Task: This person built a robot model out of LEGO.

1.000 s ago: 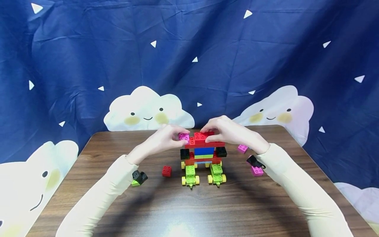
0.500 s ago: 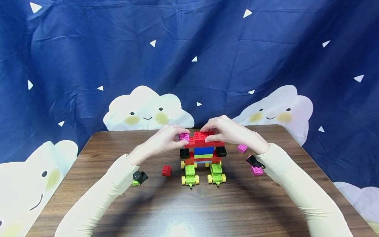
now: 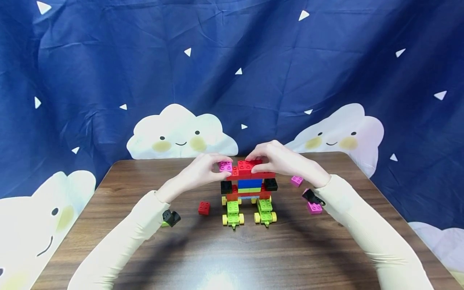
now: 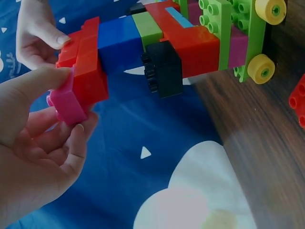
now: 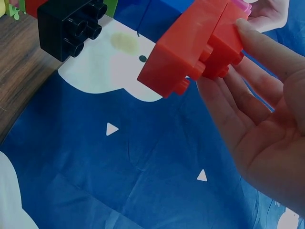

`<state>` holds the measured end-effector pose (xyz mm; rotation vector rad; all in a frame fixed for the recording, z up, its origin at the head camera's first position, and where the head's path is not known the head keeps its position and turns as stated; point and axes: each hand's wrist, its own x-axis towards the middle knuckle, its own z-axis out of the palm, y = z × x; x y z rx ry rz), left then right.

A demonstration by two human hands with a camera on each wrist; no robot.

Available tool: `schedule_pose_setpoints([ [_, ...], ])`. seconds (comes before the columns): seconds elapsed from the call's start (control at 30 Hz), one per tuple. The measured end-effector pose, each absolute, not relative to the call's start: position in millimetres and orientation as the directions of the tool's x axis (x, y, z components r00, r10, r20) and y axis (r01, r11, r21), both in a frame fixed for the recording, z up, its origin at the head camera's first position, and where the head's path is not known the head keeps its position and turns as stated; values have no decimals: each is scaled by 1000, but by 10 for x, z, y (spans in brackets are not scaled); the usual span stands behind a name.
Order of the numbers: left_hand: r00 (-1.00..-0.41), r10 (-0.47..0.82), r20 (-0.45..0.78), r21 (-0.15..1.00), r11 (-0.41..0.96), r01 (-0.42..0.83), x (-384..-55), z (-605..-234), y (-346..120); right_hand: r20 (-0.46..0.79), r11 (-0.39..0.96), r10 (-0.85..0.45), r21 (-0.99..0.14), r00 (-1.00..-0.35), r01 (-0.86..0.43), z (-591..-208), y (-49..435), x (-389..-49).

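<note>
A toy brick figure stands mid-table on two lime green wheeled bases (image 3: 233,217). Its body has red, lime and blue bricks (image 3: 249,184), with a black brick (image 3: 270,185) out at each side. Across the top run red bricks (image 3: 235,172). My left hand (image 3: 200,174) pinches a pink brick (image 4: 71,102) at the left end of that top row, thumb on one side and fingers on the other. My right hand (image 3: 279,158) grips the raised red brick (image 5: 228,38) at the top centre between thumb and fingers. Its far side is hidden by the hand.
A loose red brick (image 3: 204,208) lies left of the figure. Pink bricks (image 3: 297,181) lie to its right, one partly behind the right wrist's black camera (image 3: 313,197). A green brick (image 3: 165,224) shows beside the left wrist camera. A blue curtain (image 3: 232,80) hangs behind the table.
</note>
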<state>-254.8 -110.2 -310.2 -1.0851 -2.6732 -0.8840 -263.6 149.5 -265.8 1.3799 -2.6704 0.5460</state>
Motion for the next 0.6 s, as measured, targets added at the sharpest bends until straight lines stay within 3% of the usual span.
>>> schedule_pose_setpoints([
  [0.6, -775, 557, 297, 531, 579, 619, -2553, -3141, -1136, 228, 537, -769, -277, -598, -797, -2654, 1490, -2630],
])
